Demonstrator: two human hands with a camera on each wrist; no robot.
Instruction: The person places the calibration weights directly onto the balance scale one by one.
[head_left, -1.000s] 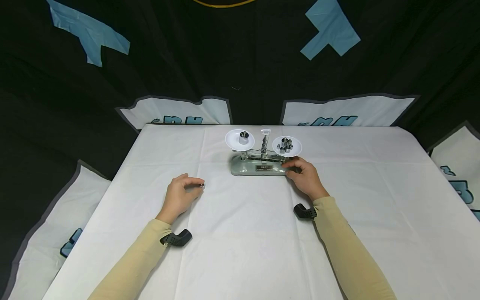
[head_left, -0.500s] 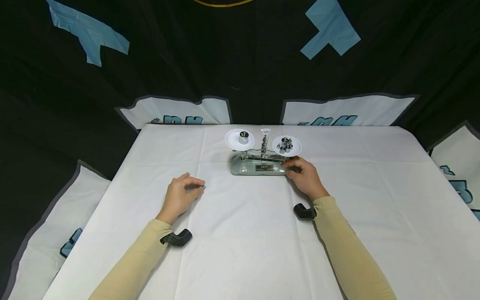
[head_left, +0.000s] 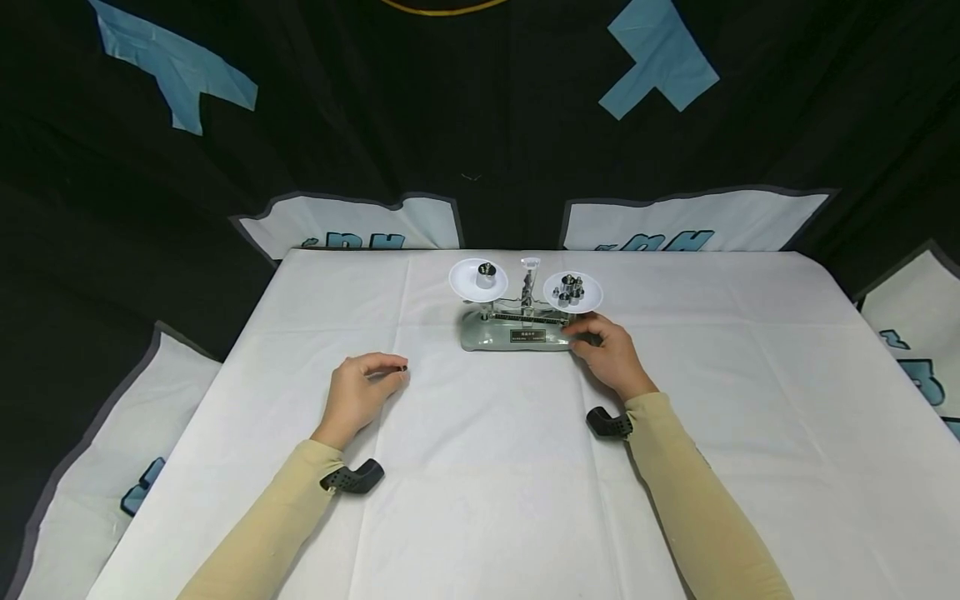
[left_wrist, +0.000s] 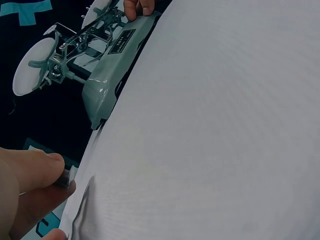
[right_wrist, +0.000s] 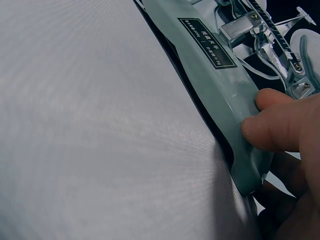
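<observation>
A grey-green tray balance (head_left: 487, 335) stands near the far side of the table. One shiny metal weight (head_left: 486, 276) sits on its left white pan (head_left: 463, 287), and several smaller weights (head_left: 570, 292) stand on the right pan (head_left: 594, 292). My right hand (head_left: 613, 360) grips the right end of the balance's base; in the right wrist view the thumb (right_wrist: 265, 131) lies on the front face and other fingers reach behind. Left of the balance, my left hand (head_left: 354, 402) pinches a small metal weight (left_wrist: 65, 178) between thumb and fingertip, mostly hidden by the fingers.
A creased white cloth (head_left: 480, 483) covers the table. Behind it hangs a black curtain (head_left: 510, 133) with blue and white patches. Each wrist carries a black camera, such as the left wrist camera (head_left: 352, 477).
The left hand has shifted very slightly and the small weight shows a little differently between its fingertips. The right hand and the balance stay in place.
</observation>
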